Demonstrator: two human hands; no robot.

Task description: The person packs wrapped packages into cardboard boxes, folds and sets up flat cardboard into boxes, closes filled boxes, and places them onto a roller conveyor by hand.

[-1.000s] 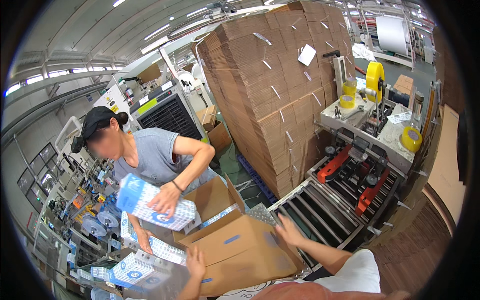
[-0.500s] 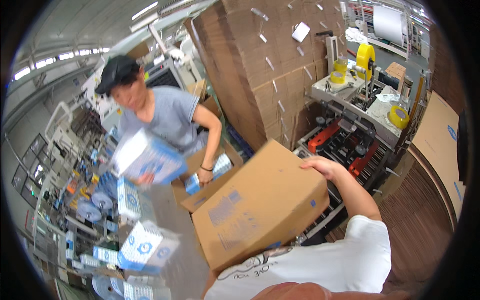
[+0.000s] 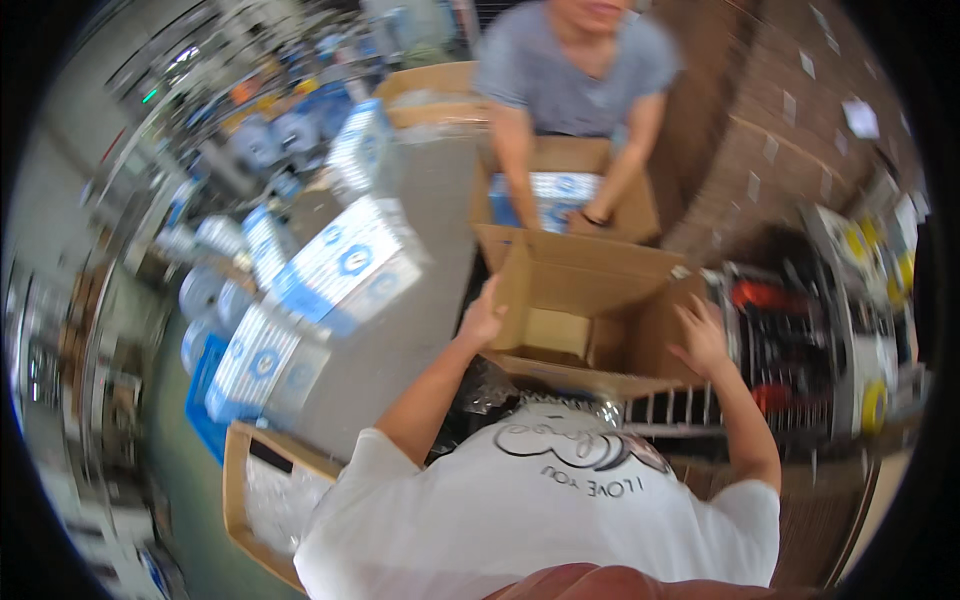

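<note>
An opened cardboard box (image 3: 640, 268) stands in front of me with its top open, and I see bare brown walls and floor inside. My left hand (image 3: 484, 314) grips its left side, fingers at the upper edge. On the opposite side my right hand (image 3: 704, 336) holds the right wall, its thumb and fingers apart against the cardboard. Just beyond, a co-worker in a grey shirt has both hands inside a second cardboard box (image 3: 630, 200), which contains blue-and-white packs (image 3: 556, 188) in clear film.
More wrapped blue-and-white packs (image 3: 350, 262) lie on the grey table (image 3: 425, 330) to my left. A roller conveyor (image 3: 690, 408) with red parts runs at right. Near my left elbow is a carton with clear plastic (image 3: 285, 495). Cardboard is stacked (image 3: 800, 150) at the far right.
The box was tilted in my arms with its closed side up; now it is set down with the opening upward. My left hand has come into view. The co-worker's pack has gone into the other box.
</note>
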